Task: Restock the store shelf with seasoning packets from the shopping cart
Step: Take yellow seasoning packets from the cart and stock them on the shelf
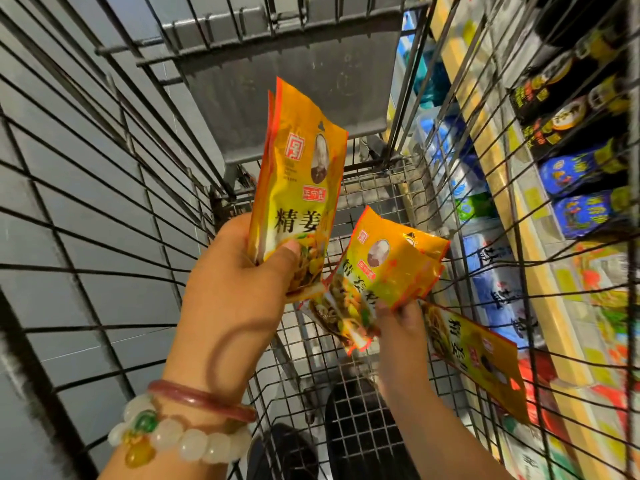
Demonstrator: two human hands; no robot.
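While leaning over the grey wire-mesh shopping cart [363, 341], seen from the head camera: left hand [239, 271] raised at centre, thumb and curled fingers pinching the lower end of an upright stack of yellow-orange foil seasoning packets [298, 178], long axis near vertical. Right hand [398, 320] lower and just beside it, fingers closed on a second tilted bunch of the same packets [384, 271], tops slanting up toward the right. One loose yellow-orange packet [478, 358] propped against the cart's right wall, just right of the right hand, long axis running down and to the right, nearer that hand than the left. Store shelf of blue and dark bottles and pouches [571, 168] beyond the wire on the right. Likely still gathering; shelf placement not yet begun.
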